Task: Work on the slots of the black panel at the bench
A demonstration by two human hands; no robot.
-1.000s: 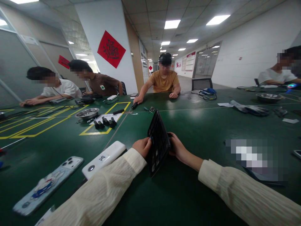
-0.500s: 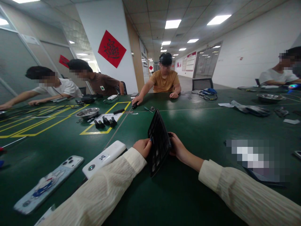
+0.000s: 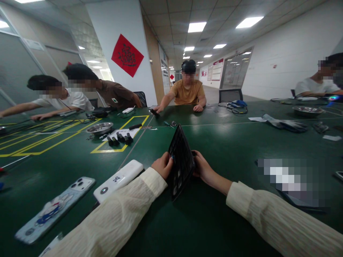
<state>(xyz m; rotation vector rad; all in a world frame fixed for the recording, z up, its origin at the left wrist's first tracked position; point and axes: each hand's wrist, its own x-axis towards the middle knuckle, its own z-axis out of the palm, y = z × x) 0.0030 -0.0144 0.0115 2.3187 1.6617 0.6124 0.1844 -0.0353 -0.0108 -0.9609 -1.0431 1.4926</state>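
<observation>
Both my hands hold a flat black tray (image 3: pixel 180 160) with small compartments, tilted up on its edge over the green table (image 3: pixel 230 150). My left hand (image 3: pixel 162 166) grips its left side with the thumb on the face. On the tray's right side my right hand (image 3: pixel 202 167) has its fingers curled behind it. Cream sleeves cover both my forearms.
A white power bank (image 3: pixel 118 181) and a phone in a patterned case (image 3: pixel 55 208) lie at my left. Farther off are a metal bowl (image 3: pixel 99 128), small black parts (image 3: pixel 119 138), yellow floor-tape lines and cables. Several other people sit around the table.
My hands and the tray have barely moved. The person opposite drew a hand back with a small dark object; the person in brown at the left leaned forward.
</observation>
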